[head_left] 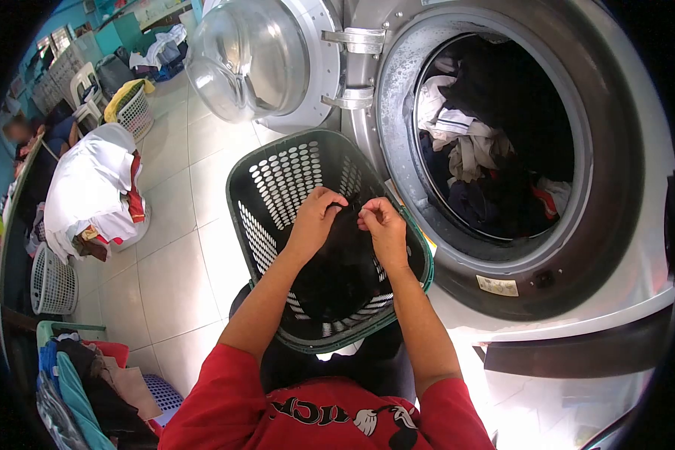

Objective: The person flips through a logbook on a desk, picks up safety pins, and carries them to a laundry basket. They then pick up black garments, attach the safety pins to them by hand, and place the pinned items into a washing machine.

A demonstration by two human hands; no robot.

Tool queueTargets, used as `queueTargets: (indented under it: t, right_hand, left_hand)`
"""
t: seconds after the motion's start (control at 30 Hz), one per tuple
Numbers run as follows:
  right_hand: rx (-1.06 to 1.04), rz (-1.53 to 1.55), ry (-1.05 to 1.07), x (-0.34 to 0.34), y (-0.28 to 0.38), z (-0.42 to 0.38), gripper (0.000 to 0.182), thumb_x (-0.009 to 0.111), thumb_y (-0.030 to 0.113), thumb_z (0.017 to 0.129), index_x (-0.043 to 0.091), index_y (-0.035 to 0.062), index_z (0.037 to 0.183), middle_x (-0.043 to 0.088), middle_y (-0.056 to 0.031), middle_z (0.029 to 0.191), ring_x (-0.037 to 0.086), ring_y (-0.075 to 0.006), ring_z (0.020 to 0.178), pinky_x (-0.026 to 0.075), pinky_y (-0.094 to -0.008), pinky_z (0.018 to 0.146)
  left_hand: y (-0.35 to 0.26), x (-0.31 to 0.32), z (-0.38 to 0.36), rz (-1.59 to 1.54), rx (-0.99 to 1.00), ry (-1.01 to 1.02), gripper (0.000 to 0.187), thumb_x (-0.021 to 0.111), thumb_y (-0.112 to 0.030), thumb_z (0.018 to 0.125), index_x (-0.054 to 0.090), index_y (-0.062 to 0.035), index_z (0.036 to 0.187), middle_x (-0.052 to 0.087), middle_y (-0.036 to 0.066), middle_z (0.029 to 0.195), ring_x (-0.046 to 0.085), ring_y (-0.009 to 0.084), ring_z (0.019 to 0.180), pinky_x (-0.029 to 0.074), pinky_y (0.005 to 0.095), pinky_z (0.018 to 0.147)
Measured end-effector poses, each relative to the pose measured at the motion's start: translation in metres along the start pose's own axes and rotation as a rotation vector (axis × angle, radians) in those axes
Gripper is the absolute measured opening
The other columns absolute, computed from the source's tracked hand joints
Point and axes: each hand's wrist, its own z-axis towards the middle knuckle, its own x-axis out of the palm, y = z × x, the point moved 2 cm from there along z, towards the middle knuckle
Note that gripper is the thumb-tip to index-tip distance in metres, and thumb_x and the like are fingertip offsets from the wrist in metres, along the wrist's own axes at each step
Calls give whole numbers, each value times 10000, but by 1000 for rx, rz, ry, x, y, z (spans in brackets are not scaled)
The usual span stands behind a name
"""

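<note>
A black piece of clothing [336, 274] hangs between my hands, inside a dark green laundry basket [238, 174] with round holes in its walls. My left hand [316, 219] pinches its upper edge on one side. Close by, the fingers of my right hand [385, 229] are pinched on the other side of that edge. The garment is so dark that its exact kind cannot be made out. To the right, the open washing machine drum [416, 97] holds mixed dark and white clothes [472, 150].
The round glass door [251, 60] stands swung open beyond the basket. On the left, white laundry [94, 176] is heaped over a container, near a white basket [54, 283]. Folded clothes [101, 382] lie at lower left. A person [60, 135] is at the far left.
</note>
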Motion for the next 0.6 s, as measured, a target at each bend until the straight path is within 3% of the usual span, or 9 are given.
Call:
queueTargets:
  t: [0.6]
  right_hand:
    - [-22,-94,11,0,0,0,44,534,13,761,529,-14,795,554,-65,700,556,-107,580,462,-230,548]
  left_hand:
    - [0,4,0,-57,28,2,138,537,38,741,563,-44,848,518,81,863,524,220,801,412,276,687]
